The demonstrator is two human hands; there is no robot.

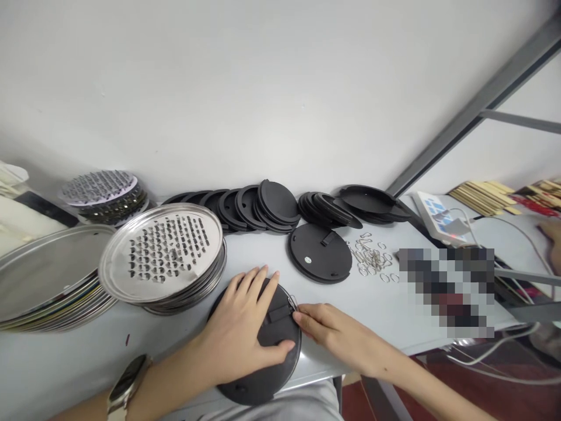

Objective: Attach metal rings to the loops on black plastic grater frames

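My left hand [241,333] lies spread on a round black disc [267,374] at the table's near edge, holding it down. A short black strap [280,310] crosses the disc's upper part. My right hand [319,327] comes in from the right, its fingertips pinching a small metal ring [292,302] at the disc's rim, next to the strap's end. A wristwatch [127,386] sits on my left wrist. My left hand hides part of the disc.
Stacked perforated steel grater plates [162,257] and wider metal plates [44,275] stand to the left. Black discs [276,204] lean in rows along the wall. Loose metal rings [370,257] lie beyond my right hand. A co-worker's hand [551,240] is at far right, near cables.
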